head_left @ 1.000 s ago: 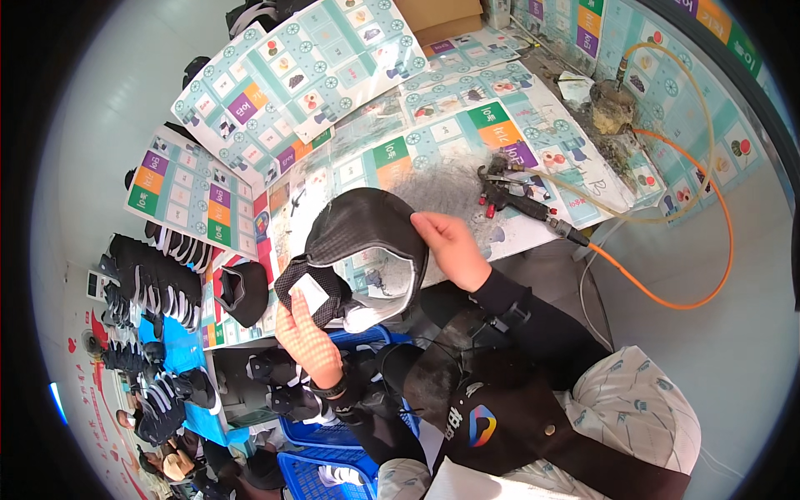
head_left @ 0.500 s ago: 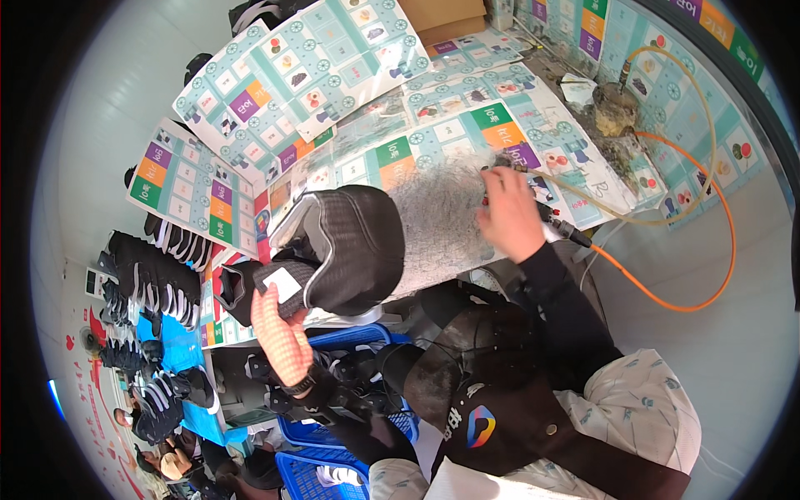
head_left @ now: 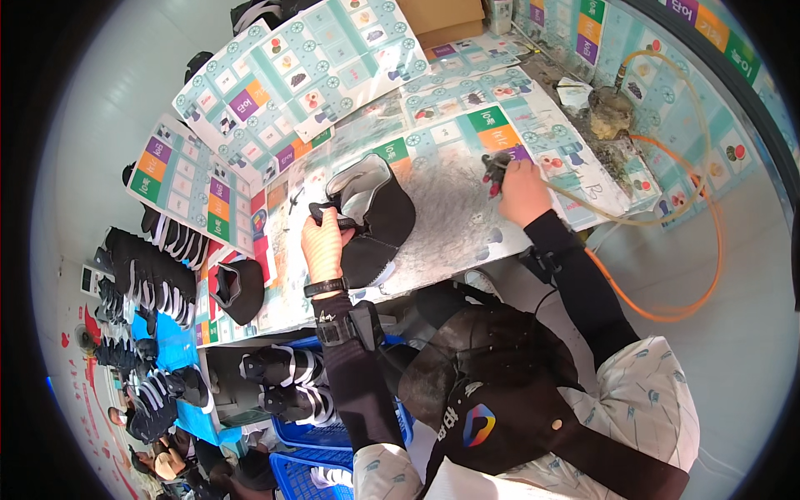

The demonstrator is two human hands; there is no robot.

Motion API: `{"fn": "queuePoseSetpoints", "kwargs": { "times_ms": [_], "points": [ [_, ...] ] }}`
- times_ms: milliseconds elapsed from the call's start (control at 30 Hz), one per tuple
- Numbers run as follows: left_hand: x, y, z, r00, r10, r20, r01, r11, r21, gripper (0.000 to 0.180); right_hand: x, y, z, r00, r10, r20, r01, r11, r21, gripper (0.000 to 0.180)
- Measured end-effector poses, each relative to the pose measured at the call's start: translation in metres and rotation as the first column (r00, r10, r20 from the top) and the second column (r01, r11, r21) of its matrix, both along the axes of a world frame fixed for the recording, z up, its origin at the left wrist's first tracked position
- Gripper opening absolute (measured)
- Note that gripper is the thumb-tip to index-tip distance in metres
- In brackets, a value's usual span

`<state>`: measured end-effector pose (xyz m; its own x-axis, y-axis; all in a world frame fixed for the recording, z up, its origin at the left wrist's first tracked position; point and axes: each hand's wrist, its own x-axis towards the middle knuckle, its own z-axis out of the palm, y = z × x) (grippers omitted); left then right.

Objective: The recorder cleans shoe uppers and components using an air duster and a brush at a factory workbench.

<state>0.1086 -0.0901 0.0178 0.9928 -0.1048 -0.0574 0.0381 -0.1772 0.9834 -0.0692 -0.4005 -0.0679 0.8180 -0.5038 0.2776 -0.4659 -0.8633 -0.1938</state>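
My left hand (head_left: 323, 243) grips a black shoe upper with a pale lining (head_left: 373, 218), holding it down on the table covered with colourful printed sheets (head_left: 433, 158). The upper's opening faces away from me. My right hand (head_left: 522, 188) is closed around a small black and red tool (head_left: 495, 170) at the right of the table. A thin pale hose (head_left: 633, 218) runs from that tool off to the right. The two hands are well apart.
Another black upper (head_left: 238, 288) lies at the table's left edge. Rows of black uppers with white stripes (head_left: 150, 275) lie further left. An orange hose (head_left: 692, 275) loops on the floor at right. Blue crates (head_left: 325, 433) hold more uppers below the table. Cardboard boxes (head_left: 442, 21) stand behind.
My left hand lowered the black upper from in front of me onto the table. My right hand left the upper, reached right and closed on the small tool.
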Motion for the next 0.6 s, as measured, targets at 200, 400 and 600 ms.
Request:
{"fn": "queuePoseSetpoints", "kwargs": {
  "times_ms": [200, 400, 600],
  "points": [
    [-0.017, 0.007, 0.004, 0.998, -0.062, 0.019, 0.062, 0.998, 0.024, 0.037, -0.046, 0.032, 0.077, 0.920, 0.008, 0.391, -0.320, 0.592, 0.740, 0.034],
    [-0.013, 0.002, 0.007, 0.993, -0.070, 0.092, 0.057, 0.990, 0.129, 0.038, -0.047, 0.078, 0.070, 0.897, -0.049, 0.439, -0.440, -0.020, 0.898, 0.030],
    [-0.016, 0.001, 0.012, 0.991, -0.059, 0.118, 0.031, 0.972, 0.232, 0.037, -0.065, 0.083, 0.074, 0.860, 0.070, 0.505, -0.507, 0.009, 0.862, 0.019]
  ]
}}
